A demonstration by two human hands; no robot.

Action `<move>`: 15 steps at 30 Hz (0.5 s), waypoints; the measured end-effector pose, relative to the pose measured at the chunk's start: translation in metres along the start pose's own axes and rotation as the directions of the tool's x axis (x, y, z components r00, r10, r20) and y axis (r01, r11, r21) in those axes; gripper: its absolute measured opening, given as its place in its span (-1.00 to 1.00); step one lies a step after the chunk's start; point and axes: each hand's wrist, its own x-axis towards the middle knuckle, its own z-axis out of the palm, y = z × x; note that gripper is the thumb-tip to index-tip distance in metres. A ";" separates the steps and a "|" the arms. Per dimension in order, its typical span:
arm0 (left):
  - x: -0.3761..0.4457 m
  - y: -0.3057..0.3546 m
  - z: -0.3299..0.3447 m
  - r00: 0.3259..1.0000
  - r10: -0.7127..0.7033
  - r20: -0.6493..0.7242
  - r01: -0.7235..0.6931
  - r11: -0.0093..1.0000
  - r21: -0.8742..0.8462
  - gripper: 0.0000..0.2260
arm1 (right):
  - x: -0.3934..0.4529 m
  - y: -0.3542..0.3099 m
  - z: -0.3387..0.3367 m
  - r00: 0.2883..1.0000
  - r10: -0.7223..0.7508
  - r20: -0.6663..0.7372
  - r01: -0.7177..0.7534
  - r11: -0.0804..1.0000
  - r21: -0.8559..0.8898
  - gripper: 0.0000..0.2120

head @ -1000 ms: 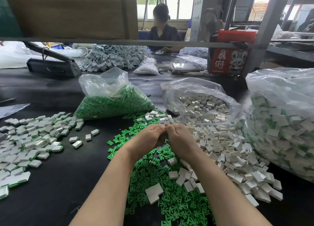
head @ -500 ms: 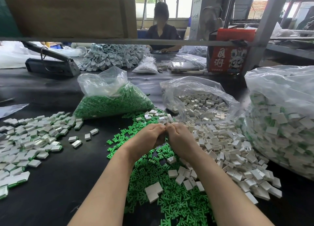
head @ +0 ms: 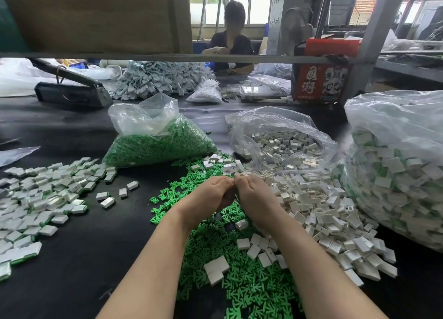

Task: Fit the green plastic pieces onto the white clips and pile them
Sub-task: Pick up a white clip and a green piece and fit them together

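My left hand and my right hand meet knuckle to knuckle over the middle of the black table. Both have curled fingers pinching a small part between the fingertips; the fingers hide what it is. Under and before my hands lies a spread of loose green plastic pieces. Loose white clips are heaped to the right of them. A flat pile of fitted white-and-green pieces lies at the left.
An open bag of green pieces and an open bag of white clips sit behind my hands. A large bag of fitted pieces stands at the right. A black tool and a person sit beyond a shelf bar.
Both hands stay pressed together in the same spot; only a slight shift of the view.
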 end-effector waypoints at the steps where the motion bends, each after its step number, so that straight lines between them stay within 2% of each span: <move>1: 0.000 0.000 0.000 1.000 0.003 0.004 -0.003 1.000 0.002 -0.74 | 0.000 0.000 0.000 1.000 -0.004 -0.003 0.004 1.000 -0.004 -0.48; 8: 0.001 -0.004 0.003 1.000 0.000 -0.001 0.000 1.000 0.002 -0.67 | -0.001 0.002 0.002 1.000 0.023 -0.007 -0.024 0.984 -0.175 -0.46; 12: 0.000 -0.002 0.007 1.000 -0.002 0.004 0.003 0.998 -0.058 -0.66 | 0.000 0.006 0.004 0.998 0.014 -0.065 -0.023 0.991 -0.134 -0.48; 15: -0.001 0.000 0.009 1.000 -0.019 -0.015 0.018 0.997 -0.071 -0.68 | 0.002 0.008 0.006 0.998 0.008 -0.064 -0.019 0.985 -0.170 -0.48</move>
